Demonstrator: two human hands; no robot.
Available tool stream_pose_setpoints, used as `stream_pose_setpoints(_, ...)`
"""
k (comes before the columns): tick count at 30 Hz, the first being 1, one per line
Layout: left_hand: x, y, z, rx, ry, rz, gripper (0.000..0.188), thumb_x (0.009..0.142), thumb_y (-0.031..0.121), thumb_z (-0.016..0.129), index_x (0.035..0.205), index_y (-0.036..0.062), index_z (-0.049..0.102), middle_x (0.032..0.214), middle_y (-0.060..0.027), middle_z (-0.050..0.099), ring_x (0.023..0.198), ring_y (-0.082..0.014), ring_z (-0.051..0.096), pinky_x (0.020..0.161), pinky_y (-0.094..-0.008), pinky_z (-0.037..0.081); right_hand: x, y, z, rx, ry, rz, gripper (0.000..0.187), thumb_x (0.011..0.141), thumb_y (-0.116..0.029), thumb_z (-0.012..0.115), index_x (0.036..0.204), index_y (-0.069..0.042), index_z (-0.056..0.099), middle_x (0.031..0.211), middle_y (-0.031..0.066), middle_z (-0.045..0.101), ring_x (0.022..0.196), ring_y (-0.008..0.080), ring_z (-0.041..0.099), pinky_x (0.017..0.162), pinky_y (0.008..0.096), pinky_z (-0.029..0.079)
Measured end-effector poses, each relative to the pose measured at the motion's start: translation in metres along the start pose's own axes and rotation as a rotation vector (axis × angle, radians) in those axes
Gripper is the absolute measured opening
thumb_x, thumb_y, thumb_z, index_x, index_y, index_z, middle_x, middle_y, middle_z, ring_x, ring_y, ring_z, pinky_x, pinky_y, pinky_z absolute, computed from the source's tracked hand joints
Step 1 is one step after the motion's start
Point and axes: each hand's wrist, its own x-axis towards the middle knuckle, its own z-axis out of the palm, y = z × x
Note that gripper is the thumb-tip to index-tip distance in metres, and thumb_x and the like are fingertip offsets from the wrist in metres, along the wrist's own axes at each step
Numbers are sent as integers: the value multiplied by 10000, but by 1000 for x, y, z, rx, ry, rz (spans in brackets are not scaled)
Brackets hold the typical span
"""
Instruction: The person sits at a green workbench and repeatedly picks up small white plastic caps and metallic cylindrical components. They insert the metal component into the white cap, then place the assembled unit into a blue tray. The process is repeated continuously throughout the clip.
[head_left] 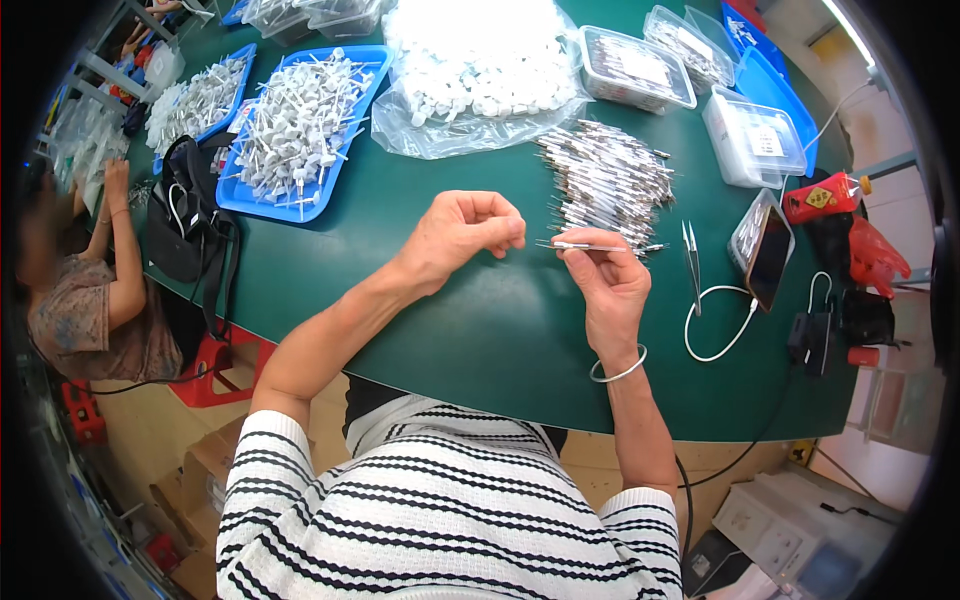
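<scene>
Between the thumb and fingers of my right hand (614, 285) is a thin metal rod with a white section (572, 246), held nearly level and pointing left. My left hand (455, 235) hovers just left of the rod's tip, its fingers pinched together; whether anything small is in them I cannot make out. Right behind my right hand lies a heap of similar slim metal-and-white rods (605, 180). Farther back, a clear plastic bag (420, 138) carries a big pile of small white plastic pieces (480, 70).
Blue trays (318, 208) of white-headed parts stand on the left, beside a black bag (178, 225). Lidded clear boxes (637, 70) sit at the back right. Tweezers (692, 265), a phone (770, 260) and its white cable lie rightward. Another person (105, 300) sits far left.
</scene>
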Motion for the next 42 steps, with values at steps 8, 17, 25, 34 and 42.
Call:
stream_pose_setpoints(8, -13, -8, 22, -137, 5, -59, 169, 870, 97, 659, 1011, 20, 608, 908, -29, 633, 829, -91, 604, 679, -225, 485, -1, 5, 1, 121, 36, 26, 163, 867, 41, 633, 1028, 18, 631, 1039, 85, 637, 922, 120, 601, 817, 233, 489)
stream_pose_setpoints(17, -12, -15, 28, -203, 61, 36, 145, 872, 135, 678, 943, 24, 618, 889, -33, 634, 807, -85, 586, 655, -219, 462, -6, 6, 9, 177, 48, 49, 169, 874, 54, 612, 1042, 27, 615, 1051, 115, 638, 967, 163, 617, 874, 271, 492)
stream_pose_setpoints(25, -14, -16, 33, -236, 137, 74, 151, 879, 136, 675, 942, 10, 620, 894, -55, 659, 797, -84, 590, 659, -217, 465, -10, 7, 19, 250, 134, 130, 139, 883, 18, 623, 1021, 33, 614, 1045, 133, 655, 958, 175, 632, 885, 283, 490)
stream_pose_setpoints(34, -15, -18, 38, -265, 184, 83, 135, 886, 130, 665, 942, 18, 616, 896, -55, 662, 806, -86, 604, 660, -220, 484, -11, 9, 23, 264, 163, 112, 134, 886, 7, 627, 1018, 23, 619, 1044, 125, 664, 952, 151, 622, 886, 285, 484)
stream_pose_setpoints(42, -15, -22, 43, -303, 211, 125, 126, 889, 127, 658, 929, 14, 619, 884, -63, 665, 789, -93, 605, 682, -236, 498, -13, 11, 25, 310, 198, 130, 132, 893, 3, 620, 1025, 12, 623, 1041, 122, 674, 962, 140, 618, 888, 278, 476)
